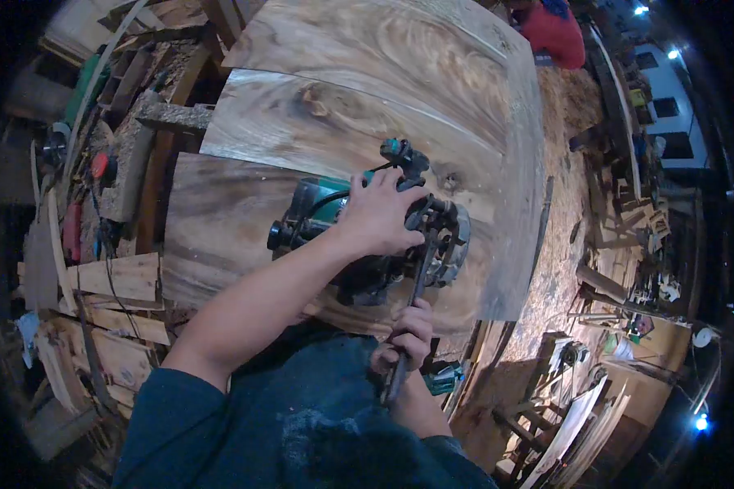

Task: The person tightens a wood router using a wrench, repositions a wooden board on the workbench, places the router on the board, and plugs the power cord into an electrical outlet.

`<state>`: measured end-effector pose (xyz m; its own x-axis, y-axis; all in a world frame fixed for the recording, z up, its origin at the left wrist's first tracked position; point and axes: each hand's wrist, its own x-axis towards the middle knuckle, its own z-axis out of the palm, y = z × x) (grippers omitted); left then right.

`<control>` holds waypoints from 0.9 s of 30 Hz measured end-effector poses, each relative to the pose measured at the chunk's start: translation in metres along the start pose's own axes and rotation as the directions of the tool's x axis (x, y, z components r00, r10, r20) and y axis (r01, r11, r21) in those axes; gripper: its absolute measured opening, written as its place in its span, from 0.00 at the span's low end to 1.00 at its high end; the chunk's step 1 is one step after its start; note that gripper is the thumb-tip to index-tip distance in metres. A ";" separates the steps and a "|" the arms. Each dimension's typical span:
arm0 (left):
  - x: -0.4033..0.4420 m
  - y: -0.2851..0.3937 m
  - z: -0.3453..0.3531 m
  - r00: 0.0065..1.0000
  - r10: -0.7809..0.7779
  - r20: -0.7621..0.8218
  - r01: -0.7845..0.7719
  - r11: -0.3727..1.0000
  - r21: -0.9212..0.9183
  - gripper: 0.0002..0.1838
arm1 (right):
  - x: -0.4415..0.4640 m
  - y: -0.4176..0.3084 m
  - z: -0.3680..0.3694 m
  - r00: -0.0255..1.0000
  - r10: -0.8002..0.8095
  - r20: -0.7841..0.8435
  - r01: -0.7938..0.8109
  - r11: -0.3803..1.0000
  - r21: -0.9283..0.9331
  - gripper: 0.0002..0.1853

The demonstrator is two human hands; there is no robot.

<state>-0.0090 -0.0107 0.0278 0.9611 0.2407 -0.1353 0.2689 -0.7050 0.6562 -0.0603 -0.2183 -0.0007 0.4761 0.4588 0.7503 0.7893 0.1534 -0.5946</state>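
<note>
A green and black power tool [322, 204] lies on its side on the wooden slab [245, 196], its round base facing right. My left hand [383, 210] is spread over the tool's body, with fingers and thumb gripping near the base. My right hand [409, 332] is wrapped round a long dark metal wrench [398, 376]. The wrench's upper end meets the tool beside the base; its jaw is partly hidden. A black cord loops over the green housing.
Beyond the tool are joined grained boards [367, 41]. A person in red [553, 34] is at the upper right. Sawdust [559, 236] covers the floor to the right. Offcuts [122, 277] lie at left, and another green tool [444, 378] sits below the slab's edge.
</note>
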 end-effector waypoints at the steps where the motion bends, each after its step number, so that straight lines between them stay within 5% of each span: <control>1: 0.000 0.000 0.000 1.000 0.000 -0.007 0.000 1.000 0.004 0.41 | 0.005 0.005 0.000 1.000 -0.003 -0.018 0.004 0.999 0.039 0.16; 5: 0.000 -0.002 0.004 1.000 0.015 -0.023 -0.015 1.000 0.007 0.41 | 0.059 0.010 0.001 0.998 0.023 -0.061 -0.016 0.994 0.106 0.17; 7: 0.002 -0.003 0.004 1.000 0.017 -0.009 -0.017 1.000 0.005 0.42 | 0.079 0.022 -0.006 0.972 0.229 -0.059 -0.218 0.965 0.148 0.18; 11: 0.002 -0.005 0.004 0.999 0.031 -0.015 -0.031 0.999 -0.007 0.42 | 0.139 0.079 -0.006 0.691 0.714 -0.111 -0.681 0.695 0.232 0.12; 14: -0.003 -0.003 0.004 0.998 0.040 -0.041 -0.040 0.999 0.010 0.41 | 0.214 0.096 0.013 0.563 0.825 -0.047 -0.817 0.564 0.116 0.18; 15: -0.003 -0.002 0.003 0.998 0.040 -0.045 -0.039 0.999 0.019 0.41 | 0.216 0.138 0.009 0.620 0.781 0.076 -0.784 0.621 0.015 0.19; 17: -0.005 0.000 0.002 0.998 0.037 -0.048 -0.035 0.999 0.035 0.41 | 0.218 0.170 0.018 0.563 0.825 0.050 -0.826 0.557 0.089 0.20; 22: -0.002 -0.004 0.005 0.999 0.027 -0.039 -0.025 0.999 0.033 0.42 | 0.235 0.145 0.014 0.610 0.792 -0.012 -0.789 0.609 0.079 0.22; 25: 0.002 -0.005 0.005 1.000 0.017 -0.012 -0.016 1.000 0.025 0.44 | 0.247 0.081 0.017 0.790 0.568 -0.231 -0.493 0.812 0.311 0.24; 27: 0.001 -0.006 0.008 1.000 0.004 0.000 -0.004 0.999 0.038 0.45 | 0.259 0.043 0.002 0.840 0.495 -0.223 -0.397 0.840 0.370 0.28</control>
<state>-0.0092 -0.0121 0.0177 0.9620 0.2385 -0.1327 0.2677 -0.7305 0.6283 0.0965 -0.0914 0.1670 0.8770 0.2660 0.4001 0.3303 0.2711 -0.9041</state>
